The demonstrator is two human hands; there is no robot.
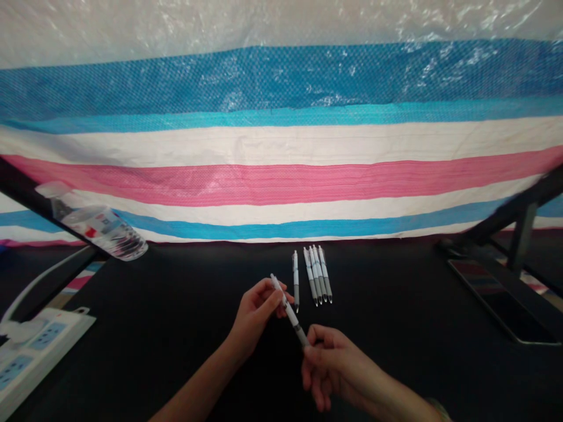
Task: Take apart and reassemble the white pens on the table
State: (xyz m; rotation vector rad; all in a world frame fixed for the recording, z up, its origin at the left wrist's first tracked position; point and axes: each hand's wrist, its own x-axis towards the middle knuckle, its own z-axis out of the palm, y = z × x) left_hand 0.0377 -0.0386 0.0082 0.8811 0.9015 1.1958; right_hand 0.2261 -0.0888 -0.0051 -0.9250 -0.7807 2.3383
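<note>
White-and-grey slim plastic pen (pixel 291 313) is held above the desk just below the centre of the frame, slanting from upper left to lower right, its white end up. The left hand (pixel 259 308) has its grip closed on the white upper part, thumb laid along the barrel; the right hand (pixel 332 360) has thumb and forefinger pinched together on the grey lower end, its other fingers curled loosely. Just beyond the left fingertips lies a single white-and-grey pen (pixel 295 278), and beside it, slightly right, four matching pens (pixel 315 274) in a close row, grey ends toward the bottom of the frame. All five rest on a matte black desk (pixel 176 328). At the right edge lies a flat black phone (pixel 501 302) with a pale rim. A clear plastic bottle (pixel 108 231) appears tilted at the left, above a white power strip (pixel 48 337) with blue socket panels at lower left. Behind, a striped blue, white and pink plastic sheet (pixel 281 184) fills the upper frame.
</note>
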